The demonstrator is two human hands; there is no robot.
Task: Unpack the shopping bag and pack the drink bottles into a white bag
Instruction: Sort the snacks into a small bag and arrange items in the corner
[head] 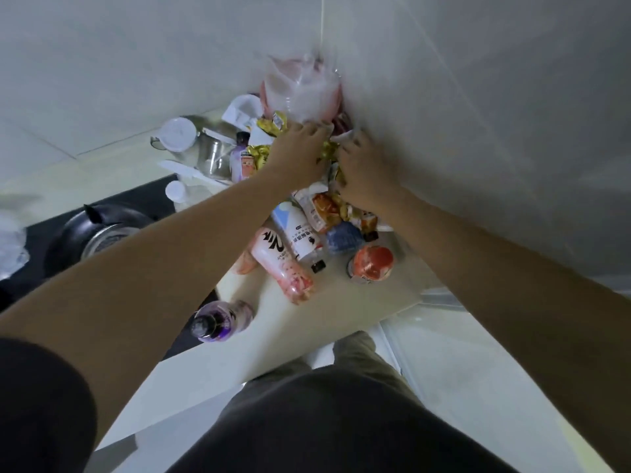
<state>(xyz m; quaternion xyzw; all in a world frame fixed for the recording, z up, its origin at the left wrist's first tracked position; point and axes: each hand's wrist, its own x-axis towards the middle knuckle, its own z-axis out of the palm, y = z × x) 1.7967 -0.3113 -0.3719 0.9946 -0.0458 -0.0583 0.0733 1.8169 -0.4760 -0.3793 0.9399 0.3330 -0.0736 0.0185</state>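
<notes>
Your countertop carries the unpacked heap toward its far corner by the wall, where the translucent shopping bag stands upright, and both your hands are buried at its foot — the left hand with fingers curled into the gold wrappers, the right hand beside it, grip hidden, so I cannot tell what it holds. The drink bottles lie nearer you than either hand: the white bottle and pink bottle lie side by side, long axes running from the far side toward the near edge — the purple bottle stands apart at the near left edge, closest to your left arm.

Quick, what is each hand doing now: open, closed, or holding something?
Left hand: fingers reach into the snack pile; grip cannot be told.
Right hand: also in the pile; cannot be told.
</notes>
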